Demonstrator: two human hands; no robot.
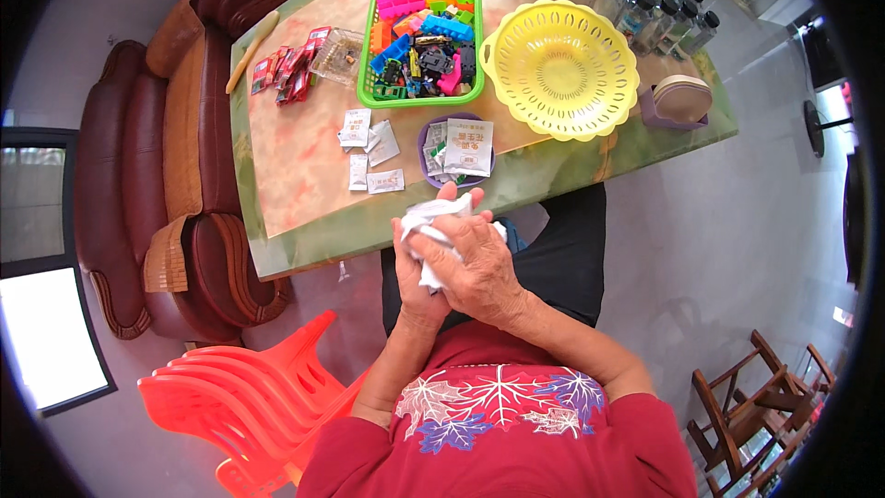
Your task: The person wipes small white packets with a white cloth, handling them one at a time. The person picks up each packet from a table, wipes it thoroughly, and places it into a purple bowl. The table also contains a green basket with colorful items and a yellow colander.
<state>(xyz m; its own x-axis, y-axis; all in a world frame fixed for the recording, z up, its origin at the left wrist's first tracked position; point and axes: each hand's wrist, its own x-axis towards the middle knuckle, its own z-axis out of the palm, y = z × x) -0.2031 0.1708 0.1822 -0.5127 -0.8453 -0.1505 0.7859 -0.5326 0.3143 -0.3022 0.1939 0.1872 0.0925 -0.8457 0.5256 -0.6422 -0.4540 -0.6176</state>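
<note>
My left hand [415, 288] and my right hand [482, 278] are pressed together above my lap, just off the table's near edge. Between them is a crumpled white tissue [431, 214], which both hands grip; folds of it stick out around the fingers. My right hand lies over it, while the left hand backs it from the other side. Just beyond the fingertips, a small purple bowl [423, 136] holds several sachets, with a white sachet [468, 148] on top. More small white packets [384, 181] lie on the table left of the bowl.
On the table [318, 212] stand a green basket [372, 97] of colourful toy pieces, a yellow colander [562, 74], bottles with black caps [660, 23], red packets [293, 69] and a clear tray [338, 57]. Stacked red plastic chairs [249, 397] are at lower left, a brown sofa [175, 175] behind.
</note>
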